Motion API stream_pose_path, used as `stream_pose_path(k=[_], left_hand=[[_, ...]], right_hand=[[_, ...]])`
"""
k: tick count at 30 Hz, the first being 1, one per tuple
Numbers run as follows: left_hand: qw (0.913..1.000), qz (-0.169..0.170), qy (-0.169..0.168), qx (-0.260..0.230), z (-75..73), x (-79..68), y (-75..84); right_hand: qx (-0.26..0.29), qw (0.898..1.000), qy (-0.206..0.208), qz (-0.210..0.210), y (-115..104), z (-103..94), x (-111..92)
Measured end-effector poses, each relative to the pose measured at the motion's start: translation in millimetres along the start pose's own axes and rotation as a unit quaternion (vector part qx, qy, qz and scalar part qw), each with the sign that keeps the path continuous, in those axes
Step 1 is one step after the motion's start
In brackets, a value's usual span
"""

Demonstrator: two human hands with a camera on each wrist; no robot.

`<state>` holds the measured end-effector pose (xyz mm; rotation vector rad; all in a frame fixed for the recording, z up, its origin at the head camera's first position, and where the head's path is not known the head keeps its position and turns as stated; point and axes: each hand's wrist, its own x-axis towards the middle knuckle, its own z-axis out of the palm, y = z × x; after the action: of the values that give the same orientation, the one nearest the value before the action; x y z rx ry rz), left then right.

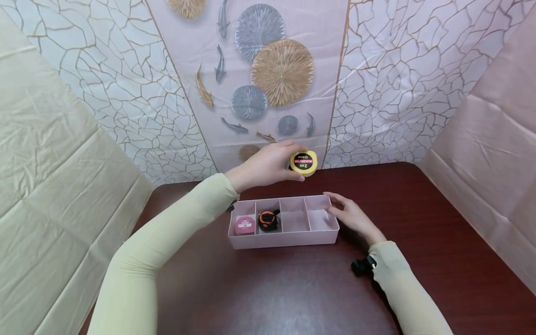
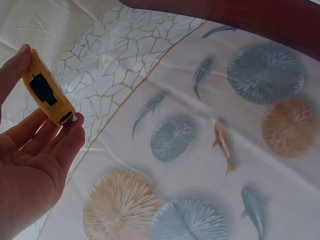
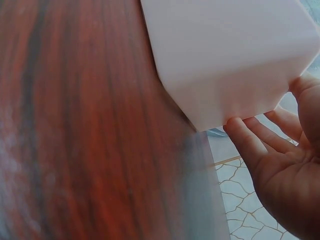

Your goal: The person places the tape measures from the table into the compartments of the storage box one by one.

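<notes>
My left hand [image 1: 270,165] pinches a yellow tape measure [image 1: 303,163] between thumb and fingers, raised above the back of the table. Its black label reads 2 m; in the left wrist view the tape measure [image 2: 47,90] appears edge-on. Below it stands a pale pink divided box [image 1: 284,239] with compartments in a row. A pink tape measure [image 1: 244,225] lies in the leftmost compartment, and a black and orange tape measure [image 1: 268,220] in the one beside it. My right hand [image 1: 351,216] grips the box's right end, thumb at the rim and fingers against the end wall [image 3: 240,95].
The box rests on a dark reddish-brown table [image 1: 268,288]. A patterned cloth [image 1: 377,83] hangs behind the table's back edge, with plain cloth walls on the left [image 1: 50,186] and right [image 1: 481,139]. A black wrist device [image 1: 363,266] sits at my right wrist.
</notes>
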<state>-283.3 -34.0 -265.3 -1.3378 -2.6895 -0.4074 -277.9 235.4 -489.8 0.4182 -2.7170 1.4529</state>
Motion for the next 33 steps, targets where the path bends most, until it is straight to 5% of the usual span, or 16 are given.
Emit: stream_pose_path(k=[33], left_hand=[[0.9964, -0.052, -0.058, -0.033, 59.9, -22.7, -18.7]], right_hand=[[-0.002, 1.000, 0.000, 0.010, 3, -0.2, 1]])
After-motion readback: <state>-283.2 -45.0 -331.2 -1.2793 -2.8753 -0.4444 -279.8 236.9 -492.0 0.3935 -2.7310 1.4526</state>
